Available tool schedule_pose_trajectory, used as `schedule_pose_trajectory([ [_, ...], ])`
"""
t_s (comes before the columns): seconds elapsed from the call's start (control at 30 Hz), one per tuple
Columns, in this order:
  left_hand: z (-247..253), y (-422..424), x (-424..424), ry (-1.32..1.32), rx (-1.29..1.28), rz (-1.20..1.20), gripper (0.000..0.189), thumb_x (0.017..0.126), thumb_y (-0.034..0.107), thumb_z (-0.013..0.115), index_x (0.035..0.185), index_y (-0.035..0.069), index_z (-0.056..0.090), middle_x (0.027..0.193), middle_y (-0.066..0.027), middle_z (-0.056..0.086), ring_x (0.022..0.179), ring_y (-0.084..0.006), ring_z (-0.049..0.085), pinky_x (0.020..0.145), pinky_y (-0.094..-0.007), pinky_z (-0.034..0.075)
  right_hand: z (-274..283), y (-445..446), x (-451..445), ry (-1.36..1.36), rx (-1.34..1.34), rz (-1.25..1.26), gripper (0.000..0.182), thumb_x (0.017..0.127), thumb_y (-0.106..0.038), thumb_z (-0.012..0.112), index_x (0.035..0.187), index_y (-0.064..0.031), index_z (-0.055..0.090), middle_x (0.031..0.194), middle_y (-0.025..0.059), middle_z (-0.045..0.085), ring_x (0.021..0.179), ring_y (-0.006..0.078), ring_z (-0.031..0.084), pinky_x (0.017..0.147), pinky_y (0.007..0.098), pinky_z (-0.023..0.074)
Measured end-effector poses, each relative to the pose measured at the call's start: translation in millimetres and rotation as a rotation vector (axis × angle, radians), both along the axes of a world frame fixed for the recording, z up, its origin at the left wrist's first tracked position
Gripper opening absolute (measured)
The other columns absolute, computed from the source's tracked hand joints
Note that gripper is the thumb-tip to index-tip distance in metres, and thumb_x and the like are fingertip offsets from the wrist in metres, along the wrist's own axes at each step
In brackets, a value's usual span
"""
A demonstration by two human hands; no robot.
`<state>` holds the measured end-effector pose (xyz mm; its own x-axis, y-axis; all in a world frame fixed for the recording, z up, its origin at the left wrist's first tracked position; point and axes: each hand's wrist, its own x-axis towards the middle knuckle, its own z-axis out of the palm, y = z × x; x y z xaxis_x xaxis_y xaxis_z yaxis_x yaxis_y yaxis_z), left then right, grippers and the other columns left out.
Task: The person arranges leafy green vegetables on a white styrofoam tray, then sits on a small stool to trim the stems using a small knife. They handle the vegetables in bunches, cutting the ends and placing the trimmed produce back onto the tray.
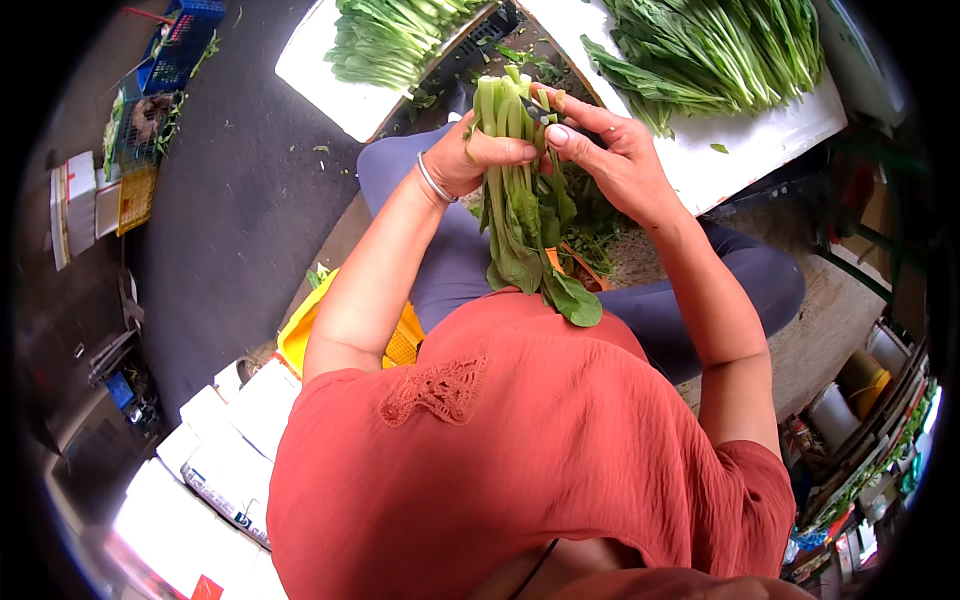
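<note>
My left hand (469,154) is closed around a bunch of leafy green stalks (514,187), with the cut stem ends up and the leaves hanging down to my lap. My right hand (611,146) is at the bunch's right side, its thumb and fingers on a stem and on a small dark tool (537,112), perhaps a blade, whose full shape is hidden. Beyond my hands, a pile of cut greens (405,37) lies on a white board at the upper left. Another pile of darker greens (720,56) covers much of a white board (757,150) at the upper right.
Loose leaves and trimmings lie on the ground between the boards and below my hands. A yellow plastic basket (300,322) is beside my left elbow, near white foam boxes (232,450). Blue crates (180,49) stand far left. Buckets (832,412) are at the lower right.
</note>
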<state>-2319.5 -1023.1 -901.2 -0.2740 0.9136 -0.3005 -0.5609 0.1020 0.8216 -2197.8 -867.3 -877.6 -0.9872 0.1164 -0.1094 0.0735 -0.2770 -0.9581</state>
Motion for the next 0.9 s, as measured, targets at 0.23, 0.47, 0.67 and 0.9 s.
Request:
schedule_pose_trajectory([
  [0.23, -10.3, -20.1, -6.5, -0.01, -0.01, 0.086, 0.033, 0.072, 0.01, 0.065, 0.103, 0.002, 0.06, 0.093, -0.0056, 0.063, 0.089, -0.0149, 0.06, 0.08, -0.0276, 0.047, -12.8, -14.9, -19.2, -0.047, -0.005, 0.02, 0.041, 0.088, -0.02, 0.062, 0.125, -0.0047, 0.054, 0.087, -0.0022, 0.06, 0.077, 0.0043, 0.05, 0.073, 0.0203, 0.0442],
  [0.47, -13.0, -34.3, -14.8, 0.08, -0.111, 0.072, 0.044, 0.07, 0.015, 0.067, 0.11, 0.003, 0.054, 0.092, -0.0083, 0.063, 0.088, -0.0171, 0.06, 0.079, -0.0278, 0.047, -28.7, -21.6, -24.3, -0.036, 0.035, 0.074, 0.037, 0.09, -0.016, 0.059, 0.124, -0.0036, 0.055, 0.089, -0.0021, 0.061, 0.081, 0.0036, 0.051, 0.077, 0.0203, 0.0439],
  [0.67, -26.9, -43.9, -21.1, 0.073, -0.164, 0.05, 0.04, 0.067, 0.017, 0.068, 0.102, 0.004, 0.054, 0.084, -0.0065, 0.06, 0.074, -0.0165, 0.06, 0.07, -0.0284, 0.049, -25.6, -20.7, -29.6, -0.114, 0.011, 0.058, 0.048, 0.088, -0.019, 0.061, 0.131, -0.0027, 0.045, 0.081, -0.0043, 0.053, 0.071, 0.0039, 0.043, 0.065, 0.0194, 0.0373],
  [0.9, -7.8, -33.1, -27.5, 0.143, -0.165, -0.055, 0.039, 0.067, 0.013, 0.066, 0.103, 0.004, 0.054, 0.079, -0.0037, 0.059, 0.069, -0.015, 0.061, 0.065, -0.0287, 0.05, -20.2, -20.9, -46.9, -0.078, -0.009, 0.188, 0.055, 0.087, -0.021, 0.064, 0.133, -0.0006, 0.042, 0.084, -0.0039, 0.051, 0.076, 0.0041, 0.045, 0.068, 0.0193, 0.0386],
])
